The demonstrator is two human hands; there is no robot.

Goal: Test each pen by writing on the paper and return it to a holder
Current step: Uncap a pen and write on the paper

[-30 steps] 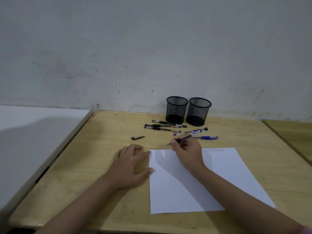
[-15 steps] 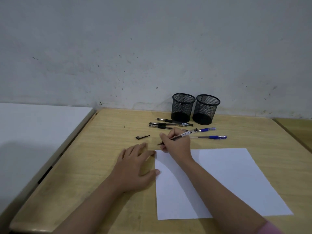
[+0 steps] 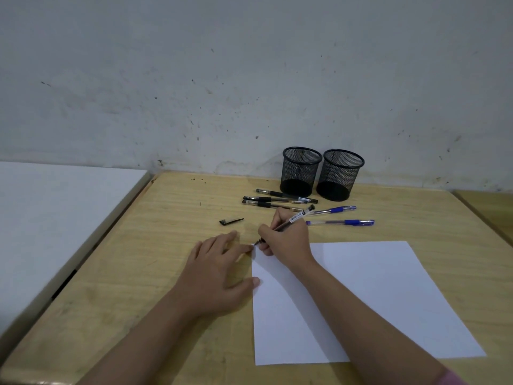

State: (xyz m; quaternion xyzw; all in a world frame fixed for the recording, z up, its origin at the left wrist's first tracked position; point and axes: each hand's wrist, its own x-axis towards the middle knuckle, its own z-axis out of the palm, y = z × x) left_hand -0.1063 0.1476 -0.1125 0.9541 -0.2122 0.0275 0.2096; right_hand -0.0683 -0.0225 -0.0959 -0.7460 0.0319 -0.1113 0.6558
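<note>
My right hand (image 3: 287,240) grips a black pen (image 3: 297,217), its tip down at the top left corner of the white paper (image 3: 369,295). Flat on the table lies my left hand (image 3: 219,276), with its fingertips and thumb at the paper's left edge. The pen's black cap (image 3: 231,221) lies loose beyond my left hand. Three black pens (image 3: 273,200) and two blue pens (image 3: 340,222) lie in front of two black mesh holders (image 3: 301,170) (image 3: 340,175) by the wall; nothing shows inside either.
The wooden table (image 3: 155,245) ends at the wall behind the holders. A white surface (image 3: 52,218) adjoins it on the left, and another wooden table (image 3: 491,209) stands at the right.
My right hand has carried the pen leftward, from above the paper's top edge to its top left corner. My left hand stays put beside the paper.
</note>
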